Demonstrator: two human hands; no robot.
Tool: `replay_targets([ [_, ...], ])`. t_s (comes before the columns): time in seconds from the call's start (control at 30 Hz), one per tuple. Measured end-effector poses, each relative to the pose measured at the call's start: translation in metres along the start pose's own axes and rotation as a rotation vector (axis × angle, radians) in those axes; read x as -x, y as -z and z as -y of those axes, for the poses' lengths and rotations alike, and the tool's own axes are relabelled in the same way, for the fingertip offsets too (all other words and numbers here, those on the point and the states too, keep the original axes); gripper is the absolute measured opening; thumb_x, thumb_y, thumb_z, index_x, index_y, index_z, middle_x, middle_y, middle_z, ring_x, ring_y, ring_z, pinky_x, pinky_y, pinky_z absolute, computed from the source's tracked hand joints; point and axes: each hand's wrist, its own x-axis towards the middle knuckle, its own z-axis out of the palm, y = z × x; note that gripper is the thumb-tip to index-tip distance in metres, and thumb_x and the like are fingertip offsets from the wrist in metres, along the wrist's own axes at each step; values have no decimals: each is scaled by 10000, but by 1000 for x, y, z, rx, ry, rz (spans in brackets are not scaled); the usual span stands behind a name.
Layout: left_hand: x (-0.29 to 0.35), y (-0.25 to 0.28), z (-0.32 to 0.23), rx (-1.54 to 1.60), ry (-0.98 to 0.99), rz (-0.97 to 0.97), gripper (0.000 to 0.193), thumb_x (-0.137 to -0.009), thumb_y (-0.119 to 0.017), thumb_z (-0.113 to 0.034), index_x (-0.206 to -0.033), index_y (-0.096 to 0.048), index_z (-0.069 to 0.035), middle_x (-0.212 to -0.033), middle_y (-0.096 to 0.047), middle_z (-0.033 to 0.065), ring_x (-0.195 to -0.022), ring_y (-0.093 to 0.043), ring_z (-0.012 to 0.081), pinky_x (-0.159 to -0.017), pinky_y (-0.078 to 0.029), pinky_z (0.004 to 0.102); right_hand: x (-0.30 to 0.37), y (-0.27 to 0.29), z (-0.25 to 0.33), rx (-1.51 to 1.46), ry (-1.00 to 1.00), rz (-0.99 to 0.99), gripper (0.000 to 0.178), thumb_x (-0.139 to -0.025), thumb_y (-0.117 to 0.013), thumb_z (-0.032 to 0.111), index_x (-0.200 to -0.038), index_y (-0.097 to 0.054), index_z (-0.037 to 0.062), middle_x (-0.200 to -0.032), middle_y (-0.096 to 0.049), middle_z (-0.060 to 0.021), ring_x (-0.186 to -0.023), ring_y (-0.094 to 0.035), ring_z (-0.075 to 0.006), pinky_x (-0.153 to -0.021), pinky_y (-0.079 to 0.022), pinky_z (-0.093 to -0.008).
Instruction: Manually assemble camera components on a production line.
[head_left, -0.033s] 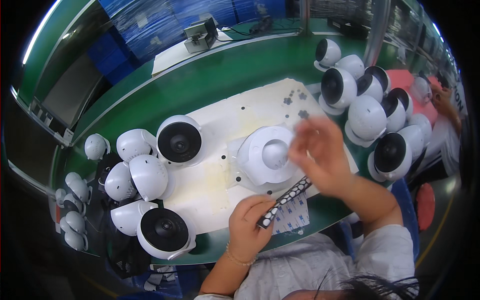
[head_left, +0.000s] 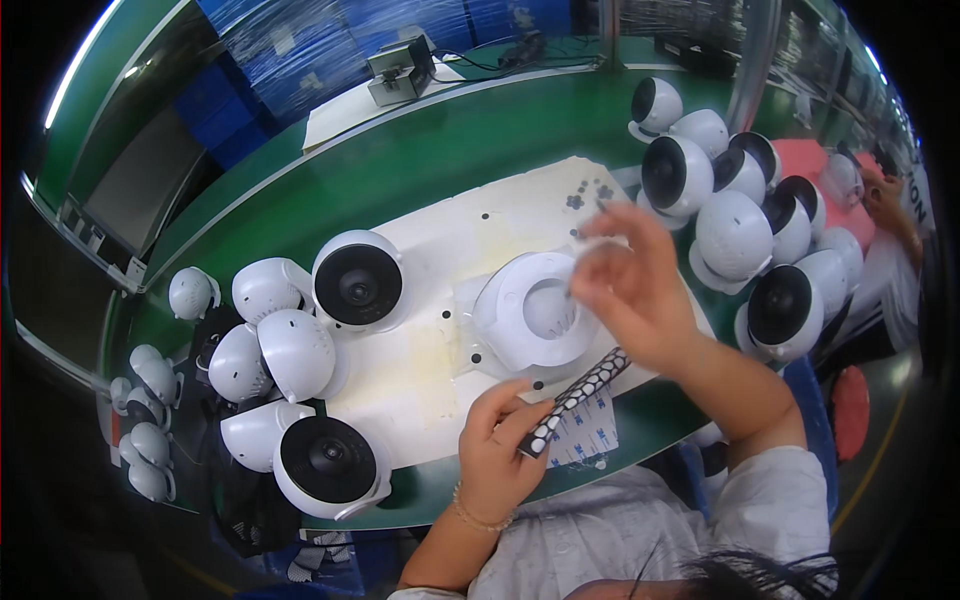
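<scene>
My left hand (head_left: pixel 492 445) is closed on the near end of a narrow black strip (head_left: pixel 578 398) patterned with white oval spots. The strip slants up and to the right, toward my right wrist. Smeared by motion, my right hand (head_left: pixel 635 285) hovers at the right side of a white camera housing (head_left: pixel 510 310), its fingers bent; whether they pinch anything I cannot make out. That housing lies on a clear plastic bag on the pale board (head_left: pixel 400 365), its round recessed base facing up. A printed white backing sheet (head_left: pixel 590 432) lies under the strip.
Round white cameras with black fronts (head_left: pixel 358 285) crowd the left, more (head_left: pixel 735 235) the right. Small dark flower-shaped pieces (head_left: pixel 576 202) lie at the board's far corner. A metal box (head_left: pixel 400 72) stands behind the green table (head_left: pixel 480 125). At far right is another person's hand (head_left: pixel 885 200).
My right hand has shifted slightly up and left, near the housing's edge. The strip in my left hand has turned a little, showing more of its spotted face.
</scene>
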Motion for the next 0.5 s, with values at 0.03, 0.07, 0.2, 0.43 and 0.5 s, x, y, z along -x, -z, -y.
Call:
replay_targets([
  [0.03, 2, -1, 4, 1, -23, 7, 329, -558, -602, 71, -878, -629, 5, -1138, -532, 183, -650, -594, 185, -596, -481, 271, -11, 0, -2, 0, 1, 4, 576, -774, -484, -110, -1287, -305, 81, -1107, -451, -130, -805, -537, -145, -720, -441, -259],
  [0.07, 2, 1, 4, 1, -23, 4, 329, -558, -602, 71, -878, -629, 5, -1138, -532, 183, -650, -594, 185, -596, -481, 271, -19, 1, -4, 52, -74, 28, 602, -780, -480, -104, -1307, -261, 87, -1145, -415, -140, -810, -535, -128, -724, -442, -244],
  [0.2, 2, 0, 8, -115, 53, 152, 307, -570, -585, 88, -866, -616, 12, -1258, -455, 215, -662, -609, 212, -616, -483, 271, -24, 2, -11, 151, -157, 47, 618, -785, -470, -92, -1324, -235, 97, -1162, -400, -146, -805, -539, -106, -723, -447, -233],
  [0.43, 2, -1, 9, -123, 88, 132, 338, -529, -553, 82, -850, -630, 9, -1275, -464, 153, -672, -604, 237, -591, -475, 291, -24, 2, -11, 217, -162, 57, 610, -785, -472, -86, -1321, -250, 103, -1120, -438, -135, -796, -544, -98, -721, -449, -239],
  [0.5, 2, 0, 8, -126, 91, 132, 338, -530, -552, 80, -850, -631, 8, -1274, -465, 148, -667, -601, 238, -592, -474, 292, -24, 1, -8, 339, -132, 60, 568, -777, -494, -81, -1288, -312, 90, -1095, -470, -134, -805, -563, -131, -709, -450, -239],
])
